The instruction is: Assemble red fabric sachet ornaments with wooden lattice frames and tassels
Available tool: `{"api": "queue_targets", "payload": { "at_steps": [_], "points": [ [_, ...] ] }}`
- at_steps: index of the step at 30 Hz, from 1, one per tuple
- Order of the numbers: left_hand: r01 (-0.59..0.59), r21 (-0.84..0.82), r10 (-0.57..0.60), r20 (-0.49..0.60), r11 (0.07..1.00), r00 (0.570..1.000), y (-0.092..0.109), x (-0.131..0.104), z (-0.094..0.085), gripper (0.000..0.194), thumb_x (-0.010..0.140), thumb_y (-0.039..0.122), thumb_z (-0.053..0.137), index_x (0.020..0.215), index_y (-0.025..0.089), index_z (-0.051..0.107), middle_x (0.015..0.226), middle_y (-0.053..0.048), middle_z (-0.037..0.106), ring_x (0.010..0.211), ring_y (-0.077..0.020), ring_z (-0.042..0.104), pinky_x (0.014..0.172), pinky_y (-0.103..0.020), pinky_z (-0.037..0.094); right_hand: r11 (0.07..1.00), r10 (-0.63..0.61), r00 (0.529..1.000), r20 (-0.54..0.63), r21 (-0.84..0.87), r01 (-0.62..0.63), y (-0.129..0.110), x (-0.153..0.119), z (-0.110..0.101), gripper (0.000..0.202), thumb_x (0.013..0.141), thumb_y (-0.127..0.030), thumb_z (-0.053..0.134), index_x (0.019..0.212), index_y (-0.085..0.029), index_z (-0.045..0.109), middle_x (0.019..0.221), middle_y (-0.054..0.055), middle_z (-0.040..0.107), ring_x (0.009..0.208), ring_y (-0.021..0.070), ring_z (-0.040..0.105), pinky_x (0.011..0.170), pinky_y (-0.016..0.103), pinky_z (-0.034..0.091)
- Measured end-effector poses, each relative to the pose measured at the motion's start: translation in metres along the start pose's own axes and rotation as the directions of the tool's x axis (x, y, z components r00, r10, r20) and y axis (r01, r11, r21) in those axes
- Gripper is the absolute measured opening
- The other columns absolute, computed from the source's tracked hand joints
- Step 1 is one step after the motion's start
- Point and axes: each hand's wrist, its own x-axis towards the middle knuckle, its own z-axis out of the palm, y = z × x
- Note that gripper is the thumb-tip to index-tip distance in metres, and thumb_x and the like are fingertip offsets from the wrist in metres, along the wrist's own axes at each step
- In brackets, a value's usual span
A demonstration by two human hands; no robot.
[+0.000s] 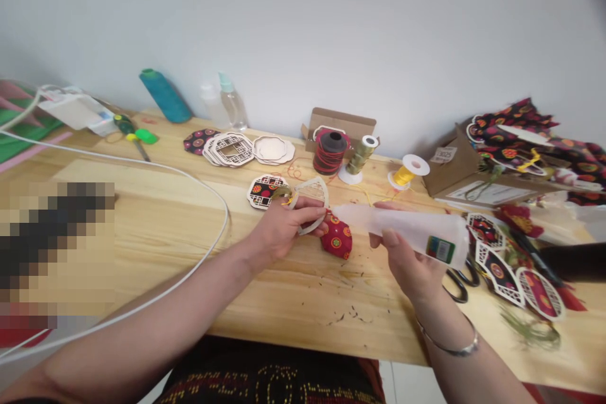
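My left hand (288,224) pinches a pale cut-out wooden frame (318,192) with a lattice at its top. In my right hand (407,259) lies a translucent white glue bottle (421,233), tipped sideways, its nozzle pointing left at the frame's edge. Whether the nozzle touches the frame I cannot tell. Just below them a red patterned fabric piece (337,238) rests on the table, partly behind my left fingers. Behind my left hand is a finished-looking lattice ornament (266,191) with dark floral fabric and an olive cord.
Thread spools (329,153) stand at the back, near stacked wooden frames (231,150). On the right are a cardboard box (454,167) of fabric, black-handled scissors (457,287) and several ornaments (499,274). A white cable (225,202) crosses the left side. Dark scraps dot the wooden table (303,309).
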Motion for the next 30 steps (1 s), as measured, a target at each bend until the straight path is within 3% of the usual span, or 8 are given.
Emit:
{"api": "queue_targets", "payload": {
  "at_steps": [12,23,30],
  "points": [
    [-0.042,0.004,0.042,0.026,0.999,0.999,-0.001,0.003,-0.001,0.018,0.056,0.014,0.081,0.069,0.009,0.069,0.059,-0.006,0.070,0.052,-0.0149,0.065,0.049,-0.023,0.054,0.999,-0.015,0.997,-0.078,-0.033,0.012,-0.003,0.004,0.008,0.024,0.075,-0.030,0.069,0.095,-0.017,0.067,0.059,0.000,0.059,0.065,0.0191,0.061,0.062,0.037,0.054],
    [-0.040,0.014,0.040,0.034,0.999,0.999,-0.002,0.002,-0.002,0.025,0.052,0.018,0.085,0.069,0.010,0.070,0.058,-0.005,0.070,0.052,-0.0145,0.066,0.048,-0.022,0.054,0.996,-0.055,0.997,-0.048,-0.079,0.051,-0.002,0.005,0.012,0.020,0.075,-0.030,0.070,0.090,-0.017,0.067,0.062,0.001,0.060,0.068,0.0203,0.064,0.064,0.038,0.056],
    [-0.030,0.007,0.030,0.016,1.000,0.999,-0.003,0.001,-0.001,0.019,0.056,0.014,0.081,0.069,0.009,0.069,0.057,-0.005,0.070,0.050,-0.0145,0.065,0.048,-0.022,0.054,0.992,-0.056,0.998,-0.018,-0.113,0.053,-0.006,0.006,0.012,0.022,0.076,-0.032,0.067,0.091,-0.016,0.067,0.063,0.002,0.062,0.070,0.0216,0.066,0.064,0.037,0.057]
  ]
}}
